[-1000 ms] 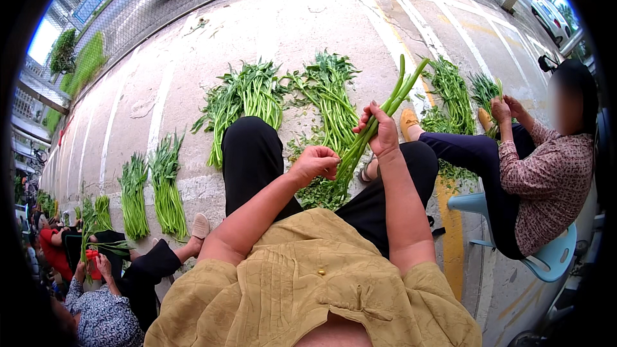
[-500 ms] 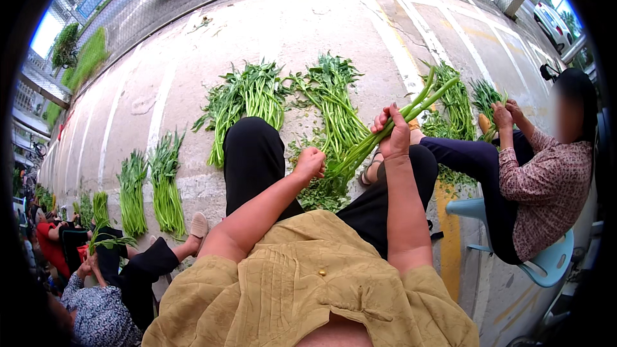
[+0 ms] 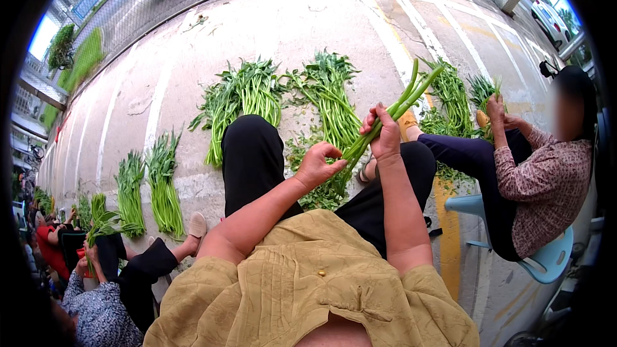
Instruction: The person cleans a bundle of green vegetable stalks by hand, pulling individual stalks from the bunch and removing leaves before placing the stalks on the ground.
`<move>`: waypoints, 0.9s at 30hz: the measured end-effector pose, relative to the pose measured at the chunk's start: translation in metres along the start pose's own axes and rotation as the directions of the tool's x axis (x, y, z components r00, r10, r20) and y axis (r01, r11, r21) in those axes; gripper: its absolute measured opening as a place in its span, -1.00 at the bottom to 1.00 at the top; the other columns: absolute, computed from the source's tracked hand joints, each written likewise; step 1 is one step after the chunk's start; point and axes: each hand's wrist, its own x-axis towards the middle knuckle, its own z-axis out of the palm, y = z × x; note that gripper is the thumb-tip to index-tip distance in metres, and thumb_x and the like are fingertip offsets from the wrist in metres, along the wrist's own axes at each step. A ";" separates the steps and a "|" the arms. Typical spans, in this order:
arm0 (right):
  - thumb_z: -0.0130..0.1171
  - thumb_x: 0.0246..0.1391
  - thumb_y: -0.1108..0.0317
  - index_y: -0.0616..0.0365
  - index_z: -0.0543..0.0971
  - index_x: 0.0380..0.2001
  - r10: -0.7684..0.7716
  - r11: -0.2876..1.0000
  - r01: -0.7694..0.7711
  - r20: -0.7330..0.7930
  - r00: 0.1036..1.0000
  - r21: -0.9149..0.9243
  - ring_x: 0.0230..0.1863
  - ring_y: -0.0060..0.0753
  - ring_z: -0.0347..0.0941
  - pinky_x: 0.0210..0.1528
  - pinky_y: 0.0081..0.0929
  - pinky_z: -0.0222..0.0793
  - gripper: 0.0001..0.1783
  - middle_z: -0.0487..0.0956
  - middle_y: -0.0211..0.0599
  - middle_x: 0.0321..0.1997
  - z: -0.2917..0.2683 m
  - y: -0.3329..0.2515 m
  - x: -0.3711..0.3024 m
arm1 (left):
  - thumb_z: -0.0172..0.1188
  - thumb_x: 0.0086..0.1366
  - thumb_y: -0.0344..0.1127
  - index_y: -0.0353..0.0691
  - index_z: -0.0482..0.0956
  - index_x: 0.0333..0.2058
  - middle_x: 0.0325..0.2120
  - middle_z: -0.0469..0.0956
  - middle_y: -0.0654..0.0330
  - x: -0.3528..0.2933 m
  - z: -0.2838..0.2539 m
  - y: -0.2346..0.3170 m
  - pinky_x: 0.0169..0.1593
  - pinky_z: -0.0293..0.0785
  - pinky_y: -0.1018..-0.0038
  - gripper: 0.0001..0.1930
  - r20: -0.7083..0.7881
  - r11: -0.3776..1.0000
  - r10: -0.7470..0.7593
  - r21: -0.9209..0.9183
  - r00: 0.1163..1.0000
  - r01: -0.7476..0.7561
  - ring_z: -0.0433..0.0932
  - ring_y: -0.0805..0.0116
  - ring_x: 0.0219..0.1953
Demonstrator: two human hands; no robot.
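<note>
My right hand is closed round a small bunch of water spinach. The thick cut stem ends point up and away to the right, and the leafy end hangs down between my knees. Beside that lower part is my left hand, thumb and forefinger apart, fingertips close against the stems and leaves. Whether the fingertips touch a leaf is hard to make out. Below the bunch, loose plucked leaves are heaped on the ground.
Piles of water spinach lie ahead, one left and one centre. Two bundles lie farther left. At right a person on a blue stool handles greens beside another pile; at lower left another person holds greens.
My left hand has moved right to the held bunch, its thumb and forefinger parting from a closed shape. My right hand and the bunch have shifted slightly left and downward.
</note>
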 end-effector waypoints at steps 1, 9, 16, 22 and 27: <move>0.02 0.10 0.24 0.15 0.38 -0.50 0.002 1.000 -0.002 -0.003 1.000 -0.004 -0.69 -0.46 0.26 -0.59 -0.46 0.27 -0.78 0.33 -0.39 -0.68 0.002 0.001 0.000 | 0.32 -0.10 -0.32 -0.26 0.53 -0.49 -0.56 0.46 0.21 -0.001 0.000 -0.001 -0.30 0.37 0.48 -0.79 0.001 1.000 0.004 0.010 1.000 -0.004 0.45 0.36 -0.44; 0.03 0.09 0.26 0.15 0.38 -0.50 0.008 1.000 -0.008 -0.007 1.000 -0.009 -0.69 -0.46 0.27 -0.60 -0.46 0.27 -0.80 0.34 -0.39 -0.69 0.006 0.008 0.000 | 0.27 -0.04 -0.37 -0.25 0.54 -0.53 -0.60 0.43 0.15 0.000 -0.002 0.002 -0.36 0.34 0.40 -0.88 0.006 0.993 0.068 0.098 0.998 -0.068 0.43 0.22 -0.47; 0.02 0.10 0.25 0.16 0.39 -0.49 -0.007 1.000 0.007 -0.014 1.000 0.001 -0.70 -0.46 0.27 -0.60 -0.45 0.27 -0.79 0.34 -0.37 -0.69 0.004 0.008 0.000 | 0.19 0.01 -0.42 -0.28 0.54 -0.53 -0.61 0.44 0.11 0.000 -0.002 -0.003 -0.35 0.33 0.37 -0.94 -0.029 0.995 0.087 0.052 0.996 -0.086 0.43 0.17 -0.47; 0.02 0.10 0.27 0.15 0.38 -0.50 -0.008 0.999 0.008 -0.016 1.000 -0.036 -0.71 -0.46 0.26 -0.62 -0.47 0.27 -0.80 0.34 -0.37 -0.69 0.004 0.012 -0.001 | 0.09 0.05 -0.40 -0.31 0.48 -0.57 -0.60 0.43 0.07 0.000 -0.005 -0.002 -0.35 0.33 0.35 -0.89 -0.022 0.990 0.118 0.085 0.993 -0.116 0.43 0.11 -0.46; 0.01 0.09 0.31 0.15 0.37 -0.47 0.003 0.996 -0.001 0.025 1.000 -0.090 -0.71 -0.47 0.25 -0.64 -0.49 0.25 -0.84 0.34 -0.36 -0.69 0.011 0.017 -0.007 | -0.01 0.05 -0.35 -0.31 0.45 -0.61 -0.65 0.43 0.10 0.001 -0.002 -0.009 -0.39 0.35 0.39 -0.83 0.032 0.989 -0.018 0.147 0.999 0.013 0.44 0.16 -0.53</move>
